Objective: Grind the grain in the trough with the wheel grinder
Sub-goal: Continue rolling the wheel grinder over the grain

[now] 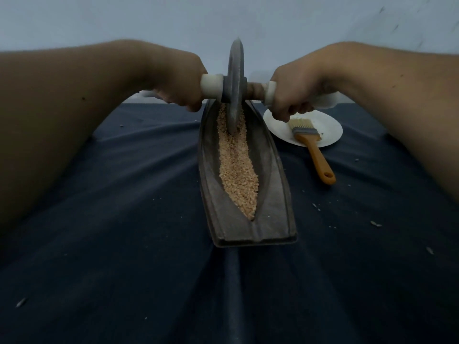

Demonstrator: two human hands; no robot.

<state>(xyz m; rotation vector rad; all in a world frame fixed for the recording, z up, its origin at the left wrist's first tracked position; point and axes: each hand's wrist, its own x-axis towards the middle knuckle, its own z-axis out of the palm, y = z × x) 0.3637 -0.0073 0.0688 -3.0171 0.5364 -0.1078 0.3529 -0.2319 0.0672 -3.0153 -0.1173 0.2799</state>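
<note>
Two hands gripping the white axle handles, left hand point(182, 89), right hand point(289, 95), wheel grinder point(235, 88) upright in grain point(237, 167) at the far end of the trough point(270, 194), dark-clothed table point(124, 219), brush point(313, 147) on plate point(327, 125) beside.

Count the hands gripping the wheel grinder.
2. The left hand grips the left handle of the wheel grinder; the right hand grips the right handle. No other hands are in view.
</note>
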